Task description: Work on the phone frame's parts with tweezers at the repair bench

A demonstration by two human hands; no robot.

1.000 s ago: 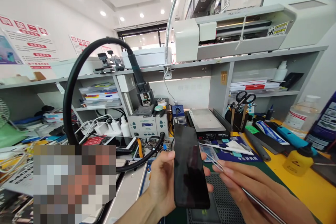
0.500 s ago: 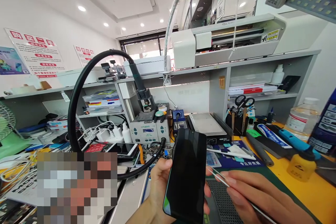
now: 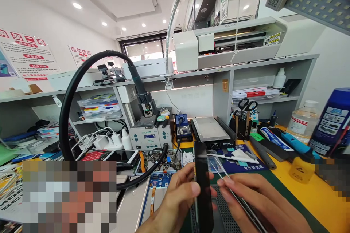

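My left hand (image 3: 177,204) is closed around a black smartphone (image 3: 204,189), held upright and turned nearly edge-on. The thumb presses on its side, and some fingertips show behind the right edge. To the right of the phone, my right hand (image 3: 257,196) pinches metal tweezers (image 3: 247,209). Their two tips point up and left, slightly apart, and seem to touch nothing. Beneath both hands lies a dark perforated pad (image 3: 230,213) on a green mat (image 3: 284,198).
Behind the hands are a parts tray (image 3: 157,160), a hot-air station (image 3: 150,136) and a flat heating plate (image 3: 210,129). A thick black hose (image 3: 65,116) arches at left. A yellow bottle (image 3: 302,169) stands at right. The lower left is pixelated.
My left hand has turned the phone from face-on to nearly edge-on and shifted it slightly right. The tweezers stay in my right hand, their tips now visibly apart.
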